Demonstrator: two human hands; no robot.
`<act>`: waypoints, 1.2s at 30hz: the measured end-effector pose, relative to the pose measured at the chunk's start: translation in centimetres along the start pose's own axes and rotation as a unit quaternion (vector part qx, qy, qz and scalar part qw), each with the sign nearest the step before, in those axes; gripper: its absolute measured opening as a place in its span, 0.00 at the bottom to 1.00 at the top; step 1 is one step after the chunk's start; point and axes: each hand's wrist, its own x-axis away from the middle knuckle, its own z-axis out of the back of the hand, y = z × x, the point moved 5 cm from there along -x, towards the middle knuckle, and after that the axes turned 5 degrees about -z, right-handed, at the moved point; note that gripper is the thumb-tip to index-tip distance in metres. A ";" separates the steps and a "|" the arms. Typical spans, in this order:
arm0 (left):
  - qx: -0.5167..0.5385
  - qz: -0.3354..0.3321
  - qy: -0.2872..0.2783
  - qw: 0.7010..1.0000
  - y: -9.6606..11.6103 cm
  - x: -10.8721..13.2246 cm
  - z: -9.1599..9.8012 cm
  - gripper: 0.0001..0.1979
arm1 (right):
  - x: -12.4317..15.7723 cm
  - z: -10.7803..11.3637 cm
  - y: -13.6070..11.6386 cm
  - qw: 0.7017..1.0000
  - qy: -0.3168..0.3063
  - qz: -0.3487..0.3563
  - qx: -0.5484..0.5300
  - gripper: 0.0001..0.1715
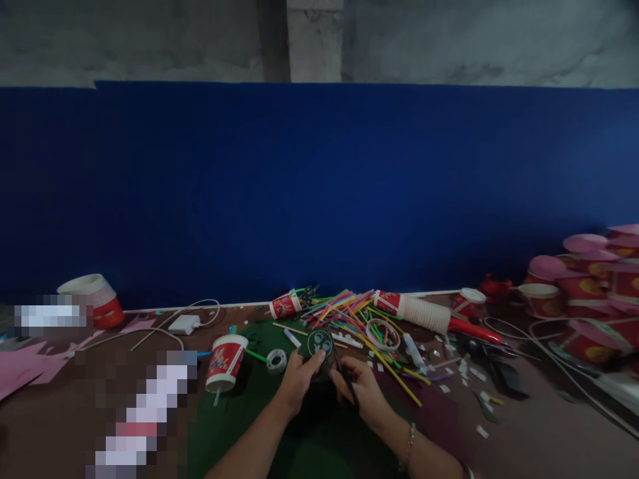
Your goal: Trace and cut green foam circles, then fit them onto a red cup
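Between the thumb and fingers of my left hand (pixel 298 382) is a dark green piece of paper (pixel 319 340) with a light round pattern drawn on it. My right hand (pixel 367 392) is closed around the dark handles of a pair of scissors (pixel 355 398). The scissors' blades lie along the right edge of the green piece; whether they are spread is too dim to tell. Both hands are over a dark green sheet (pixel 224 426). Left of them, a red and white paper cup (pixel 229 356) stands tilted with straws through it, and a tape roll (pixel 276 361) lies nearby.
Colourful drinking straws (pixel 344 307) are heaped behind my hands, beside a lying stack of paper cups (pixel 424 314). Paper scraps (pixel 464 369) and white cables (pixel 564 359) lie right. Pink-topped red cups (pixel 582 293) are piled at far right. A blue panel (pixel 319 186) rises behind the table.
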 end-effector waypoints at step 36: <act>0.014 0.050 0.068 0.996 -1.7 -0.1 0.6 0.19 | -0.3 -0.2 0.1 1.000 0.010 -0.022 -0.012 0.19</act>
